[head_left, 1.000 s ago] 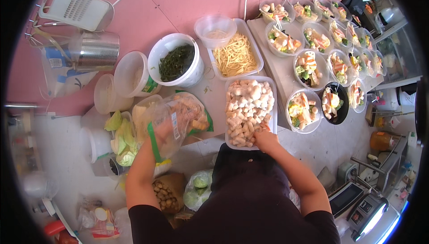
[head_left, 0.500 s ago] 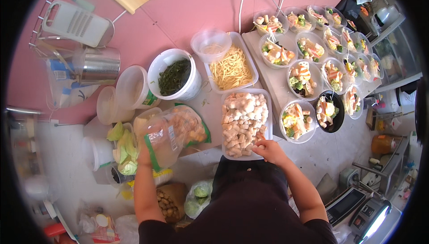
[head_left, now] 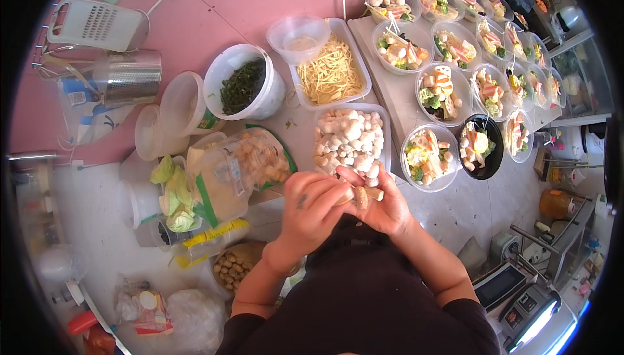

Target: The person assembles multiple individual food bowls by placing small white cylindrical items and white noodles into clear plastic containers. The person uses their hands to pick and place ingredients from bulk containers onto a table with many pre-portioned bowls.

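My right hand (head_left: 392, 213) is cupped palm up at the near end of a white tray (head_left: 387, 127), holding a few short tan food pieces (head_left: 373, 193). Over its palm bends my left hand (head_left: 311, 211), knuckles up, its fingers curled together against those pieces. Whatever sits between the left fingertips is mostly hidden. Pale, frosty food balls (head_left: 351, 133) fill the tray's far part; both hands cover its near end. Left of the tray lies a clear bag (head_left: 257, 160) with green edges and orange-tan pieces inside.
Several filled clear bowls (head_left: 429, 157) and a black bowl (head_left: 481, 147) crowd the right. Beyond the tray stand a tub of noodles (head_left: 331, 76) and a white bucket (head_left: 266, 98) of dark greens. Cabbage leaves (head_left: 177, 199) sit left; a potato sack (head_left: 237, 267) stands below.
My left hand has left the clear bag and come right to meet my right hand. The right hand has turned palm up with tan pieces in it. The view has shifted slightly.
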Motion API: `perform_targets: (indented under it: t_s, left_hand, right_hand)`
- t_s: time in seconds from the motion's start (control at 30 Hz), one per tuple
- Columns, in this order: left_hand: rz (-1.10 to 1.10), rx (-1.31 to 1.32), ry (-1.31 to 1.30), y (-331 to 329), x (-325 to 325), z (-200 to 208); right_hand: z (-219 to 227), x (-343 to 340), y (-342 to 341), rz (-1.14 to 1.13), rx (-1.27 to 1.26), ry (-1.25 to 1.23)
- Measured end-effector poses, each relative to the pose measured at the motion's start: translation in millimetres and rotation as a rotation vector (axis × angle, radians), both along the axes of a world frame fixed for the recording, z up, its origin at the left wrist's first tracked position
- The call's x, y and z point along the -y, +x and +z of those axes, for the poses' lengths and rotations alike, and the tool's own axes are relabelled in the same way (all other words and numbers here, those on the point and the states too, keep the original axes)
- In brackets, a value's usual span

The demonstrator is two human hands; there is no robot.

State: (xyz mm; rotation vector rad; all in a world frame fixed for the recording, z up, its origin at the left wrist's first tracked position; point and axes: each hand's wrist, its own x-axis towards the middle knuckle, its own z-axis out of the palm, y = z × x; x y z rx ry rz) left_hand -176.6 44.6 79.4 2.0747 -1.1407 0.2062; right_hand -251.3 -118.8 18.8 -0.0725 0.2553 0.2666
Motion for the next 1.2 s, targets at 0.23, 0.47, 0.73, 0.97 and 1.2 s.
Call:
perform_targets:
  t_s: [0.23,0.47,0.73,0.97,1.2]
  left_hand:
    - [0.009,-0.088,-0.040,-6.1,31.6,-8.7]
    - [-0.280,0.587,0.348,2.1,51.0,-18.8]
    - [-0.425,1.018,0.361,30.7,92.2,-1.7]
    - [-0.446,0.931,0.172,41.8,138.7,34.8]
    - [-0.114,0.454,0.024,39.0,110.7,24.9]
  right_hand:
    - [-10.0,7.4,-5.4,-0.056,-0.137,-0.045]
    - [-2.5,11.5,-14.0,0.009,-0.058,-0.029]
    - [8.2,35.8,-4.4,-0.013,-0.027,-0.020]
    - [11.2,94.4,26.1,-0.332,0.067,0.139]
    - [23.7,272.4,126.5,-0.625,-0.246,-0.459]
